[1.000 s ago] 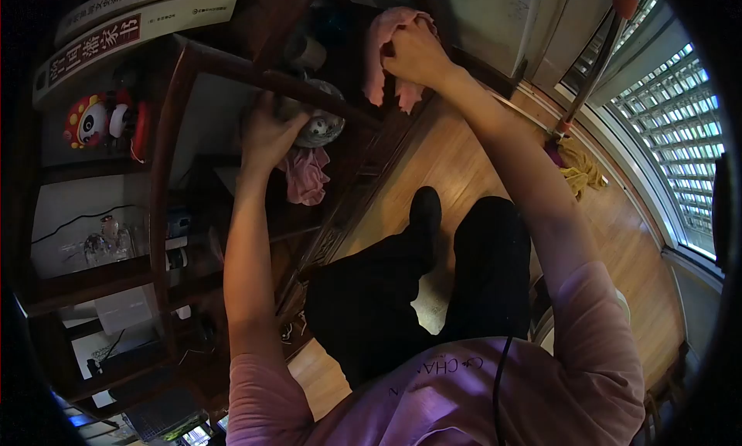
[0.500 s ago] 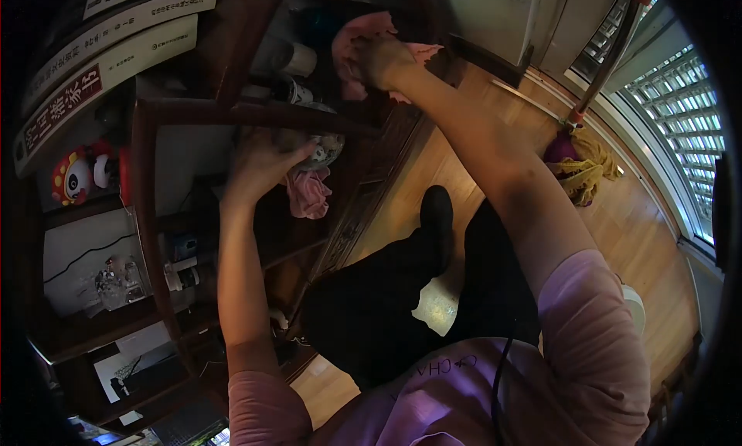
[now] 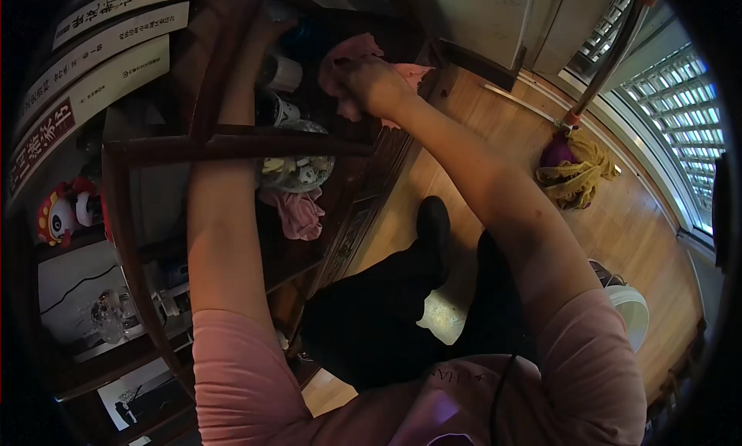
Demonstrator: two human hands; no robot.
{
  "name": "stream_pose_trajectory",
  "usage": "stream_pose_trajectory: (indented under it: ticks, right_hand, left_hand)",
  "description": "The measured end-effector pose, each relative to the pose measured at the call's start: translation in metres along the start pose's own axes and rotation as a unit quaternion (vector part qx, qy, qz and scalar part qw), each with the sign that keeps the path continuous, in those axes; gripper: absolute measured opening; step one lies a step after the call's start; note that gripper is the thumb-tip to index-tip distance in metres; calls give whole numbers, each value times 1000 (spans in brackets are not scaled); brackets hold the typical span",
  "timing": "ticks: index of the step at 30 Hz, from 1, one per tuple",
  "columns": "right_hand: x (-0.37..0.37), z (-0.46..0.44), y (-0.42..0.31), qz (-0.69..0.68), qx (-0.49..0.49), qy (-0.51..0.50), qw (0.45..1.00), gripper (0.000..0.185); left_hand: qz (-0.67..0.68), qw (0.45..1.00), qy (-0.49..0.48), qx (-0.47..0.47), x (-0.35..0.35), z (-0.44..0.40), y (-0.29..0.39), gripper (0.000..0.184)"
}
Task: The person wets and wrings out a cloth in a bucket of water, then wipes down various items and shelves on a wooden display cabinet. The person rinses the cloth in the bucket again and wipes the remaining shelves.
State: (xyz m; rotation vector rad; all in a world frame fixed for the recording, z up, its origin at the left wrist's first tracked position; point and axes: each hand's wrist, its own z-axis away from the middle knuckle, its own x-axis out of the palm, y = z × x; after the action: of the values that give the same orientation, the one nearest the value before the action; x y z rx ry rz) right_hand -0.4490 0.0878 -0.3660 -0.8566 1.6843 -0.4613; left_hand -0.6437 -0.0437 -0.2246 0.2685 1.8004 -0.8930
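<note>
My right hand (image 3: 375, 86) is closed on a pink cloth (image 3: 348, 56) with ragged edges, at the far end of a dark wooden shelf unit. Reaching past the unit's wooden frame (image 3: 270, 147), my left hand (image 3: 267, 35) is dim and partly hidden, beside a dark teal object (image 3: 305, 38); its grip does not show clearly. Between my arms stand a white cup (image 3: 284, 73), a patterned container (image 3: 278, 110) and a clear glass bowl (image 3: 313, 171) with small items in it. Against the bowl lies a crumpled pink cloth (image 3: 301, 214).
Thick books (image 3: 116, 67) stand at upper left, above a red-and-white figurine (image 3: 62, 210). Glassware (image 3: 112, 314) occupies a lower compartment. On the wooden floor to the right are a mop with a yellow head (image 3: 583, 171) and a white bucket (image 3: 627, 311).
My left hand has left the glass bowl and moved deeper, up to the teal object. My right hand stays with its cloth, shifted slightly left in view. The camera view has shifted a little.
</note>
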Motion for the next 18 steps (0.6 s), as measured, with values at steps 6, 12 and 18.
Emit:
stream_pose_trajectory:
  ticks: [6, 12, 18]
  right_hand:
    - [-17, 14, -10, -85, 18, 51, 995, 21]
    - [-23, 7, 3, -219, 6, 334, 917, 23]
    - [-73, -28, -50, -187, -47, 394, 899, 30]
  left_hand:
    - [16, 992, -116, -45, 11, -20, -7, 91]
    - [261, 963, -45, 54, 31, 2, -10, 91]
    - [349, 924, -99, 118, -56, 48, 26, 82]
